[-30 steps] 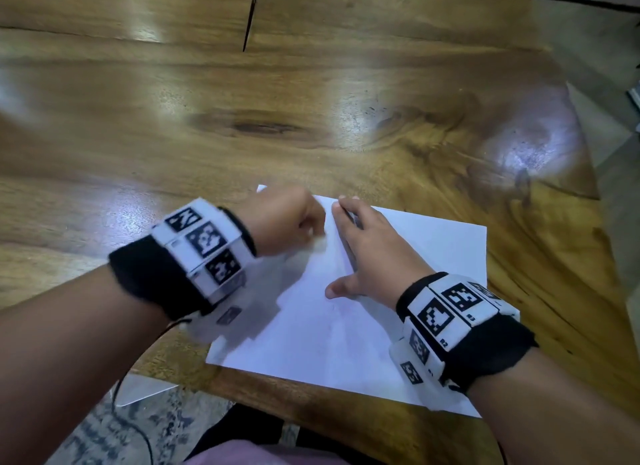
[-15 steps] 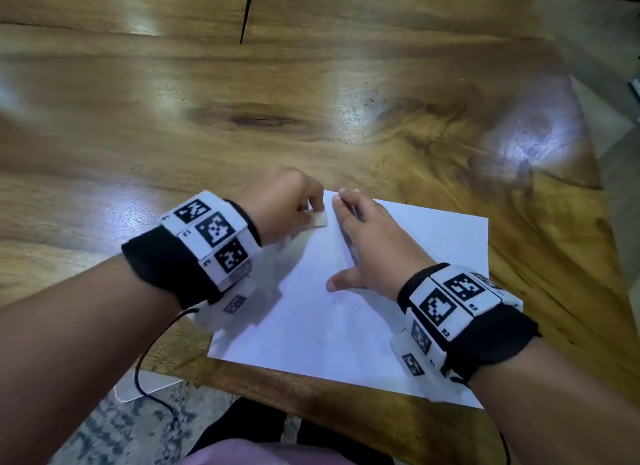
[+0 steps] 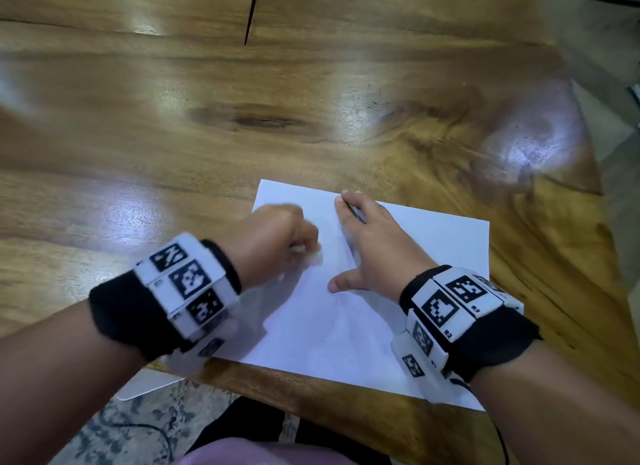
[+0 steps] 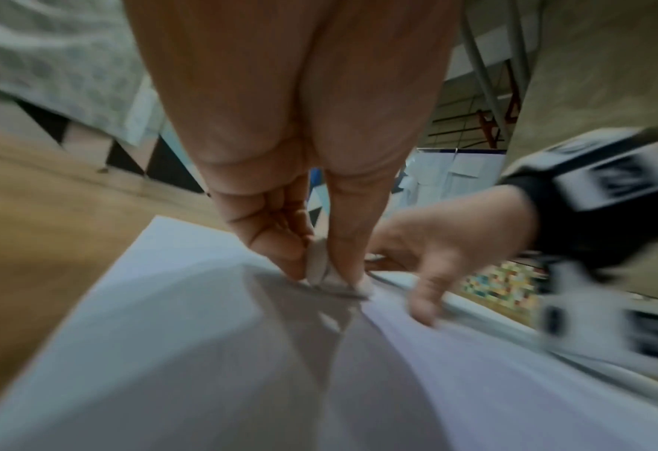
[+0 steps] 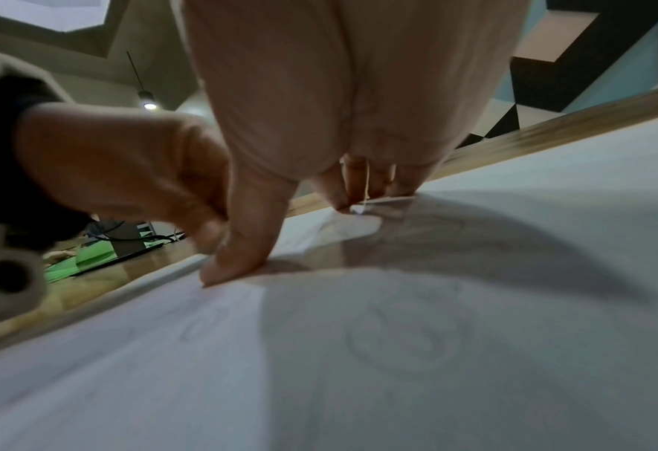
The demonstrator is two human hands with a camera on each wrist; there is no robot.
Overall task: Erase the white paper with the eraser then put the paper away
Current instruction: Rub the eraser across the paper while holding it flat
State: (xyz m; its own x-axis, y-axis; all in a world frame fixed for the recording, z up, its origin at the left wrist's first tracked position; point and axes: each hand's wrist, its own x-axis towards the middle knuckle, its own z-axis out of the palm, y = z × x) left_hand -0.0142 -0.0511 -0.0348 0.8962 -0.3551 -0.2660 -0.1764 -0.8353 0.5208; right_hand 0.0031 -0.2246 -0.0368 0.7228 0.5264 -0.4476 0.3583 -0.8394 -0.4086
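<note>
A white paper (image 3: 429, 256) lies near the front edge of the wooden table (image 3: 207, 135), with faint pencil marks (image 5: 408, 338) on it. My left hand (image 3: 277, 242) pinches a small white eraser (image 4: 317, 262) between thumb and fingers and presses it on the paper (image 4: 165, 335) at its left part. Blur smears the eraser (image 3: 313, 256) in the head view. My right hand (image 3: 363, 253) lies flat with fingers straight on the paper (image 5: 474, 366), holding it down just right of the eraser.
The table's front edge (image 3: 346, 405) runs just below the paper. A patterned rug (image 3: 138, 426) and a white object (image 3: 145, 383) lie on the floor under it. A dark slot (image 3: 250, 14) cuts the table at the far side.
My left hand with the eraser has slid from the paper's far left corner toward me along the sheet. The right hand has stayed in place on the paper.
</note>
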